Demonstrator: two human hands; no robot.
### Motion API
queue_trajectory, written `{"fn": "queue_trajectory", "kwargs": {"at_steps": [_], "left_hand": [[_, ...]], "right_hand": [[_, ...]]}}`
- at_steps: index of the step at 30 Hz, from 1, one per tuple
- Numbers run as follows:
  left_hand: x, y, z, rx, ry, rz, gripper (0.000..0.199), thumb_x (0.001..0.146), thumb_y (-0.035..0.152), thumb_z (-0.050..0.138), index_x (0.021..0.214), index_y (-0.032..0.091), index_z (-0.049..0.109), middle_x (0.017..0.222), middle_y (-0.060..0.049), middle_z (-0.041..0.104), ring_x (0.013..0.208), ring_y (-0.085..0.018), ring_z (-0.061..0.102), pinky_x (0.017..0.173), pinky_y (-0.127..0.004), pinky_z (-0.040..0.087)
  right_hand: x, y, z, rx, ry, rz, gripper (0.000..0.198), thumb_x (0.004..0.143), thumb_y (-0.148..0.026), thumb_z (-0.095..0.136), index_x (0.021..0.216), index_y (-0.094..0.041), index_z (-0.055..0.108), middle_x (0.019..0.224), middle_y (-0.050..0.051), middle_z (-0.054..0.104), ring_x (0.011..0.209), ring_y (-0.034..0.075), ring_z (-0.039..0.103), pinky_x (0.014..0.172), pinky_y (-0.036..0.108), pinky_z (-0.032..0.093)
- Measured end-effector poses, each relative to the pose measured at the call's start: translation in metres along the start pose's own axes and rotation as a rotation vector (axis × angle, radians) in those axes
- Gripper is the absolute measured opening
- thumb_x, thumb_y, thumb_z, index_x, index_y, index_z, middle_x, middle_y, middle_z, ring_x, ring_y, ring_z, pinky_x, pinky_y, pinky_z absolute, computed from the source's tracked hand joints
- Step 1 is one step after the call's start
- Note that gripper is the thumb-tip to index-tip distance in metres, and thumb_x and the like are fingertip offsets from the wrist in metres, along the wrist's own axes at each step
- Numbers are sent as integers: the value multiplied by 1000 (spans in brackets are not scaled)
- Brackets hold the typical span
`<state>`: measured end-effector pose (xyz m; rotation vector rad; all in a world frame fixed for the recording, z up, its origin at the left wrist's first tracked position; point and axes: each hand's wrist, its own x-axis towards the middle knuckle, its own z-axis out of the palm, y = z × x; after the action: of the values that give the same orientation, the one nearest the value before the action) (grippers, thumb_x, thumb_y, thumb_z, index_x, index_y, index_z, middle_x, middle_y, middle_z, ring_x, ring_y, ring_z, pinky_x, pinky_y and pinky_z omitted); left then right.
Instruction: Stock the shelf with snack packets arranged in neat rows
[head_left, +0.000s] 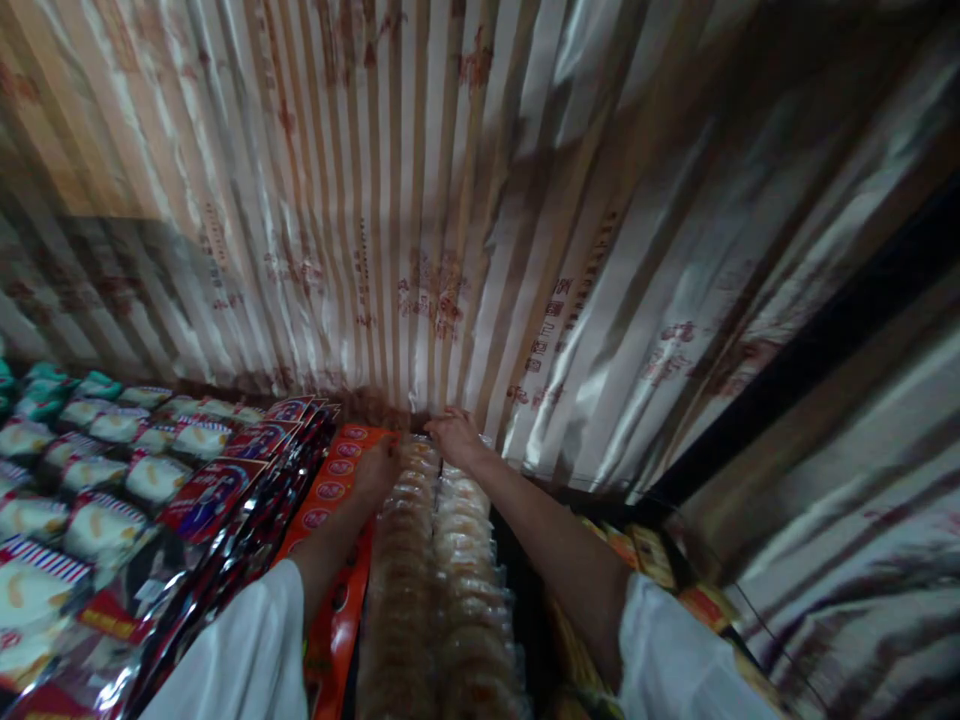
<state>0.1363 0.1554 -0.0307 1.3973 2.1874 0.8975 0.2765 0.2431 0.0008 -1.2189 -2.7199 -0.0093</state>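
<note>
Two long rows of round pastries in clear wrappers run away from me: a left row [405, 580] and a right row [469, 560]. My left hand [379, 465] is at the far end of the left row, beside an orange printed pack [330, 500]; its fingers are curled but smeared by motion and dim light, so their grip does not show. My right hand [456, 440] rests over the far end of the right row. Its fingers are bent and drawn together, pointing left; whatever lies beneath them is hidden.
Shiny dark red packs [217, 490] stand stacked to the left. Beyond them lie several pale snack bags [97, 525] and green packs [52, 385]. Yellow packs [649, 555] sit to the right. A striped plastic curtain [420, 200] hangs behind, with a dark slanting bar [787, 360] at right.
</note>
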Motion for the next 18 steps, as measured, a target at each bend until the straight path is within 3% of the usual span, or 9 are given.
{"fn": "queue_trajectory", "kwargs": {"at_steps": [4, 9, 14, 18], "left_hand": [[10, -6, 6, -17, -15, -21, 37, 83, 21, 45, 118, 15, 57, 107, -15, 67, 100, -23, 61, 83, -31, 44], [16, -9, 7, -87, 14, -49, 36, 82, 19, 47, 115, 11, 60, 110, -16, 66, 102, -22, 61, 85, -31, 44], [21, -9, 7, -160, 26, -54, 28, 79, 19, 53, 103, 14, 66, 101, -10, 70, 93, -18, 63, 79, -25, 45], [24, -8, 9, -202, 12, -61, 20, 77, 21, 56, 90, 15, 70, 88, -8, 72, 83, -18, 64, 72, -24, 46]], "right_hand": [[13, -1, 9, -52, -105, 45, 23, 79, -13, 51, 85, -21, 72, 93, 9, 72, 102, 26, 58, 92, 43, 30], [18, 2, 12, 0, -101, 71, 23, 80, -17, 50, 88, -23, 71, 94, 6, 72, 93, 21, 63, 91, 37, 33], [15, 5, 15, 52, -79, 85, 23, 81, -17, 48, 89, -23, 69, 92, 3, 72, 92, 18, 63, 92, 32, 33], [10, 7, 17, 87, -59, 90, 26, 80, -17, 50, 102, -23, 64, 95, 3, 72, 94, 17, 63, 90, 31, 36]]}}
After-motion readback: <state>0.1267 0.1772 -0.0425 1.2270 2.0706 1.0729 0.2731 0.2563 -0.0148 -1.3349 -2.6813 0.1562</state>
